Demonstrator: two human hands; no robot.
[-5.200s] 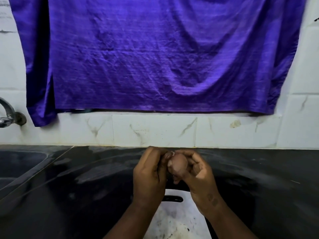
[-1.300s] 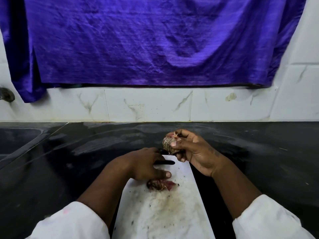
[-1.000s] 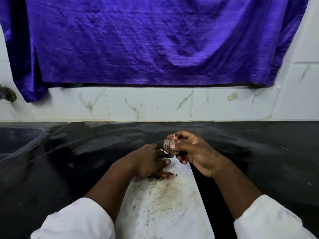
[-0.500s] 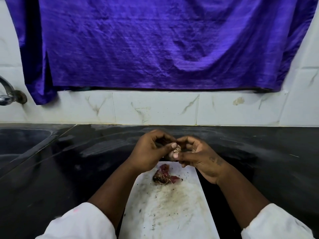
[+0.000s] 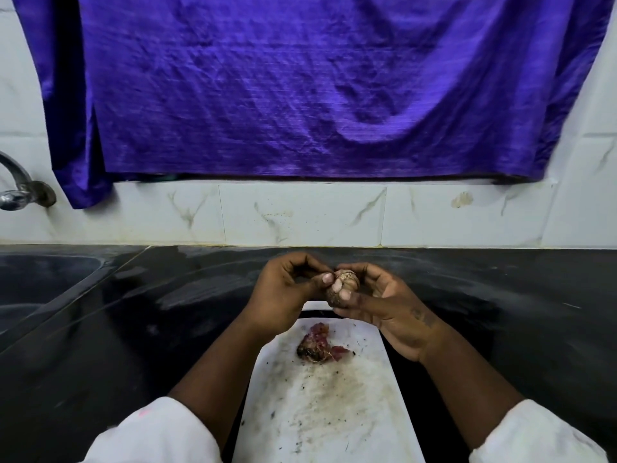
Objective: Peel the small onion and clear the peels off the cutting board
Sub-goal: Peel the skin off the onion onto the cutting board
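The small brownish onion (image 5: 347,285) is held in the air above the far end of the white cutting board (image 5: 330,412). My right hand (image 5: 384,309) cups it with fingers and thumb wrapped around it. My left hand (image 5: 283,295) meets it from the left, thumb and fingertips pinching at its top skin. A small heap of reddish-purple peels (image 5: 317,345) lies on the board just below my hands. Dark specks and a brown smear cover the board's middle.
The board lies on a black stone counter (image 5: 133,329). A sink basin (image 5: 33,289) and a metal tap (image 5: 20,188) are at the far left. A purple cloth (image 5: 300,88) hangs over the white tiled wall behind.
My left hand left the peel heap on the board and rose to join the right hand at the onion. The peels stay on the board.
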